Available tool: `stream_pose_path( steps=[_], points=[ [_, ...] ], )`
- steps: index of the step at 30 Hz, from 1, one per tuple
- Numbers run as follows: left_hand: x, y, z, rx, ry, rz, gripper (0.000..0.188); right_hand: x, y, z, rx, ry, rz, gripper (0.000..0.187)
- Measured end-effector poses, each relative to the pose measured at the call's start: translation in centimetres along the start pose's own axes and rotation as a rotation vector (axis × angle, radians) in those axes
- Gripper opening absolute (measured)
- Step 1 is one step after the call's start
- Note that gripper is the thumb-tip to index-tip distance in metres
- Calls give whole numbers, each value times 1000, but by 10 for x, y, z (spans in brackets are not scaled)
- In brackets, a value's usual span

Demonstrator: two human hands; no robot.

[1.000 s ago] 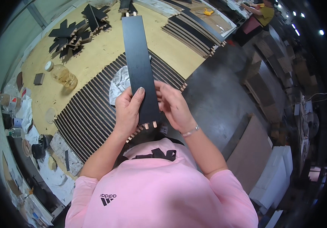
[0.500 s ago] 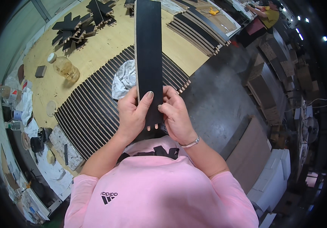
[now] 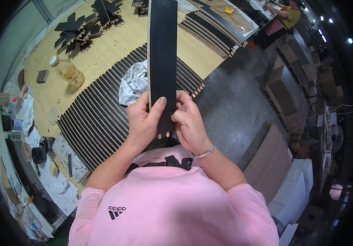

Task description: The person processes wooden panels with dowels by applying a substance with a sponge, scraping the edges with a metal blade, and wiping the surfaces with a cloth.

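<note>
A long black wooden slat (image 3: 162, 61) stands lengthwise before me, its near end showing two small dowels and its far end cut off by the picture's top. My left hand (image 3: 143, 121) grips its left edge, thumb flat on the black face. On the other edge, my right hand (image 3: 189, 123) is closed with bent fingers and its thumb against the slat. Beneath it, a row of black slats (image 3: 98, 110) set on edge covers the near part of the table. A crumpled white cloth (image 3: 133, 86) lies on that row, partly hidden by the held slat.
Stacked cross-shaped black pieces (image 3: 73, 33) rest at the table's far left. More curved slats (image 3: 209, 30) lie at the far right. A jar of yellowish liquid (image 3: 67, 71) and a small dark block (image 3: 42, 76) are on the left. A person (image 3: 285, 18) works beyond.
The view has shifted slightly. Both hands keep nearly the same hold on the slat, and nothing has been let go.
</note>
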State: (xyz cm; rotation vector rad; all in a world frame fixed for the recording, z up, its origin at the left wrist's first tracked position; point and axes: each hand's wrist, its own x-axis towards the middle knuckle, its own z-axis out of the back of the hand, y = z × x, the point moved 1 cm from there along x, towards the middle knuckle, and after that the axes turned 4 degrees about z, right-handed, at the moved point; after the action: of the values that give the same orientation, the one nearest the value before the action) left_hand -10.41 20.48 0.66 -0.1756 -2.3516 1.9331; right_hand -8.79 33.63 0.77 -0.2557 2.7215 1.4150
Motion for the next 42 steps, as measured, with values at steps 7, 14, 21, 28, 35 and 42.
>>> stream_pose_path(
  steps=[7,14,21,28,35,42],
  points=[
    [-4,2,0,-25,-23,48,24,-4,-2,2,-16,-32,-5,44],
    [8,15,1,-7,-109,-123,24,-9,-6,3,23,55,-44,66],
    [10,1,-6,115,-116,-33,24,-9,2,7,-17,21,15,69],
    [5,21,13,56,-132,-29,25,-6,-32,9,-4,68,-31,69],
    [15,34,12,3,-42,-36,22,-6,-29,12,10,30,64,75],
    [17,28,0,21,-11,-49,24,-2,-32,16,14,13,39,72]
  ],
)
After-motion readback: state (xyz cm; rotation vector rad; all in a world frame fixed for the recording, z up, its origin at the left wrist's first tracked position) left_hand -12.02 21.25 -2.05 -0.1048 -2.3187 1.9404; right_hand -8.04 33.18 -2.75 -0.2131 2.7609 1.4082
